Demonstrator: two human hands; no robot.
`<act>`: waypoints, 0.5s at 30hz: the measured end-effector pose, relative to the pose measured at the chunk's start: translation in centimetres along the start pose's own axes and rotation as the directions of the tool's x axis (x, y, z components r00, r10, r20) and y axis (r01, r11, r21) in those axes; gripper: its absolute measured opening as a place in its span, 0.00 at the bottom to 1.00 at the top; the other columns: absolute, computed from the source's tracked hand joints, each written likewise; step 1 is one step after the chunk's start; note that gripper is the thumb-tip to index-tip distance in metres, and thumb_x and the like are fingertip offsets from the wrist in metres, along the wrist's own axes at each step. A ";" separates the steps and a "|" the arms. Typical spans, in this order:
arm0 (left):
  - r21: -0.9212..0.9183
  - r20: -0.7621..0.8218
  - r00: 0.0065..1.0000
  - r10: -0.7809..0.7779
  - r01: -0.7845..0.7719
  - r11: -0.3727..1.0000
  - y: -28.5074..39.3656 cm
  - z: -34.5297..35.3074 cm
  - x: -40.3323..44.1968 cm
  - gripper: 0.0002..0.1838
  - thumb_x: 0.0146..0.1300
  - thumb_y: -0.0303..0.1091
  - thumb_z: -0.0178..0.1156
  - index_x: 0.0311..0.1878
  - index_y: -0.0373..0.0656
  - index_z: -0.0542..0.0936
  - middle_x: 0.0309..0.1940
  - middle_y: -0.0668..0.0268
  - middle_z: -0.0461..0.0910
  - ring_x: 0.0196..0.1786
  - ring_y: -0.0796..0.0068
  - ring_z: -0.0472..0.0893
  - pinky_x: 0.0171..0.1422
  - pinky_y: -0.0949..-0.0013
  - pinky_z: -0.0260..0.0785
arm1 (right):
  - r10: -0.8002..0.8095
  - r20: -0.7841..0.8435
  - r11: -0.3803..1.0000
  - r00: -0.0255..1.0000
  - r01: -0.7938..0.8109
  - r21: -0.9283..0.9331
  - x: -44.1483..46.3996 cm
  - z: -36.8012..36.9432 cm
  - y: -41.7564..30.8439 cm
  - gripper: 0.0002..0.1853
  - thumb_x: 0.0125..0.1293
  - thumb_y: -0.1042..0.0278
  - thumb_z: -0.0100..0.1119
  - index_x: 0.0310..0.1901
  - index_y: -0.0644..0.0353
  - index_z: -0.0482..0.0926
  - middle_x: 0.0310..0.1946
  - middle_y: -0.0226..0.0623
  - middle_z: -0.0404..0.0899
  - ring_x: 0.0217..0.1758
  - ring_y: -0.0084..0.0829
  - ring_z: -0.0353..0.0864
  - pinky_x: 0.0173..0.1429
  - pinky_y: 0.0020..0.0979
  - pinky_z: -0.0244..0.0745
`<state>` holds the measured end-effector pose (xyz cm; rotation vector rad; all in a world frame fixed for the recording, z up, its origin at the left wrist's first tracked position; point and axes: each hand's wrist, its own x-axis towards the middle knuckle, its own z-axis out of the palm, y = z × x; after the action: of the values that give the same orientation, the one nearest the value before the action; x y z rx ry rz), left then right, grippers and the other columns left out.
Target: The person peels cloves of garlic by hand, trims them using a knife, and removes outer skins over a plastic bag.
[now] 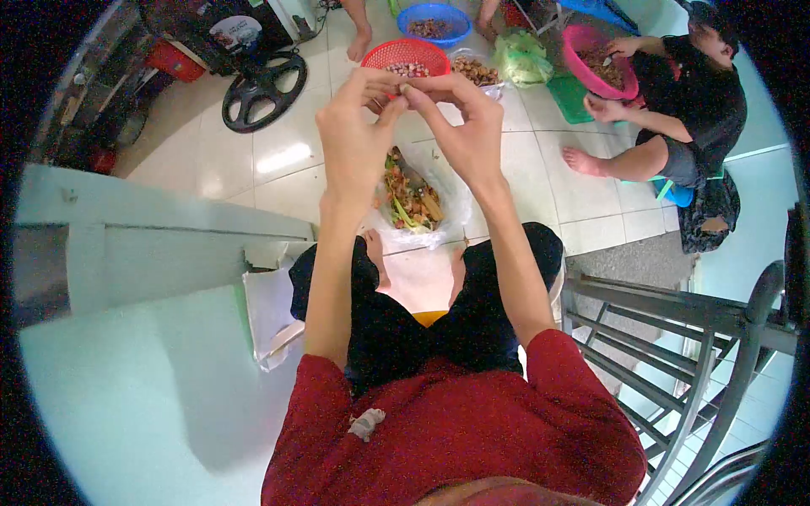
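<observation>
My left hand and my right hand are raised in front of me, fingertips meeting in a pinch. Whatever lies between them is too small and covered to name. Just beyond my fingers, a red perforated basket holds small purplish-white pieces that look like shallots. Below my hands, on the floor between my feet, a clear plastic bag lies spread open with brown and green plant scraps in it.
A blue basket, a bag of brown pieces and a green bag stand ahead. At right, a seated person handles a pink basket. A black spoked base lies left; a metal railing flanks my right.
</observation>
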<state>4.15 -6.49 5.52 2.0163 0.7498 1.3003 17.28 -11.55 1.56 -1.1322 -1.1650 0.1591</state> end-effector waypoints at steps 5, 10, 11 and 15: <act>0.009 -0.037 0.997 0.062 -0.062 0.998 1.8 -2.5 -2.3 0.11 0.56 0.23 0.71 0.43 0.39 0.85 0.37 0.63 0.85 0.33 0.76 0.82 0.40 0.73 0.75 | -0.050 0.084 0.992 0.995 0.039 0.124 -0.9 -0.2 -1.8 0.08 0.62 0.71 0.71 0.41 0.63 0.86 0.35 0.38 0.88 0.38 0.25 0.86 0.44 0.28 0.80; 0.049 -0.031 0.979 0.203 -0.201 0.978 4.4 -3.7 -1.9 0.10 0.59 0.27 0.70 0.45 0.42 0.88 0.39 0.64 0.85 0.34 0.76 0.83 0.39 0.72 0.75 | 0.007 0.072 0.916 0.997 -0.035 0.401 -1.6 -0.7 -3.7 0.08 0.65 0.75 0.68 0.44 0.67 0.85 0.35 0.37 0.88 0.39 0.24 0.88 0.48 0.27 0.82; 0.048 -0.030 0.977 0.213 -0.212 0.976 4.3 -3.2 -1.8 0.10 0.59 0.27 0.70 0.45 0.42 0.88 0.39 0.64 0.85 0.34 0.76 0.83 0.39 0.72 0.75 | -0.009 0.042 0.926 0.999 -0.008 0.378 -1.7 -1.0 -3.3 0.09 0.65 0.75 0.69 0.45 0.67 0.84 0.36 0.37 0.88 0.40 0.25 0.88 0.48 0.28 0.83; -0.236 0.024 0.995 0.097 -0.089 0.968 2.6 -0.7 -1.7 0.10 0.66 0.29 0.67 0.49 0.37 0.85 0.41 0.68 0.85 0.37 0.81 0.80 0.43 0.77 0.73 | 0.018 -0.084 0.931 0.996 0.014 0.365 -1.2 -0.8 -3.4 0.10 0.63 0.74 0.71 0.45 0.66 0.84 0.37 0.36 0.88 0.40 0.25 0.88 0.48 0.28 0.83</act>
<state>3.25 -9.26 6.68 1.8966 0.4648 1.3348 15.95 -14.44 3.39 -0.8015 -1.0063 0.3132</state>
